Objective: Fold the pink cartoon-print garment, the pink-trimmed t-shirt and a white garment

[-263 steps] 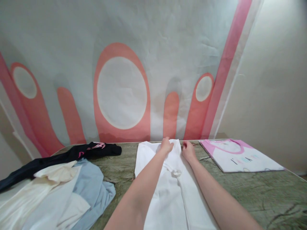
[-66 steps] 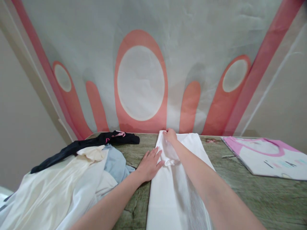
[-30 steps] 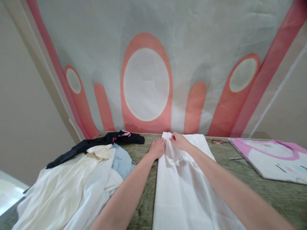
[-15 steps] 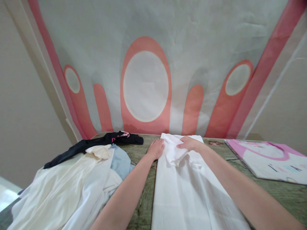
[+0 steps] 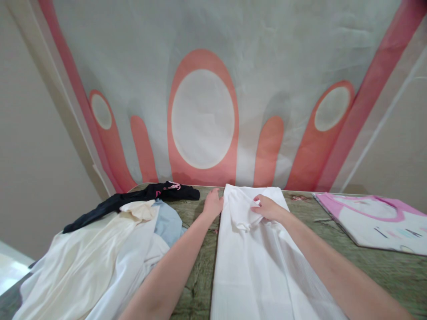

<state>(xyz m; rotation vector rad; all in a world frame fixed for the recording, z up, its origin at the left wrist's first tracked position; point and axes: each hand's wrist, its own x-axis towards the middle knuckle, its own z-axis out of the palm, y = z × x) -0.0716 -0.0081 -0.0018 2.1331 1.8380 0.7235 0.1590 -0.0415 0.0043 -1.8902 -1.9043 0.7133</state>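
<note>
A long white garment (image 5: 253, 266) lies folded narrow on the table, its far end near the back edge. A crumpled flap like a sleeve (image 5: 243, 209) lies across its upper part. My left hand (image 5: 213, 204) is at the garment's upper left edge, fingers loosely apart and holding nothing; whether the fingertips touch the cloth I cannot tell. Over the flap's right side is my right hand (image 5: 269, 209), thumb and forefinger apart, resting on or just above the white cloth.
On the left lies a loose heap of cream and white clothes (image 5: 90, 262) with a light blue piece (image 5: 168, 222). Behind it stretches a black garment (image 5: 133, 202). A folded pink and white shirt (image 5: 383, 224) lies right. The wood-patterned table (image 5: 196, 275) meets a patterned backdrop (image 5: 203, 178).
My left hand has shifted slightly left, off the garment's edge, with its fingers lifted. My right hand has moved a little right and down, and its grip has loosened.
</note>
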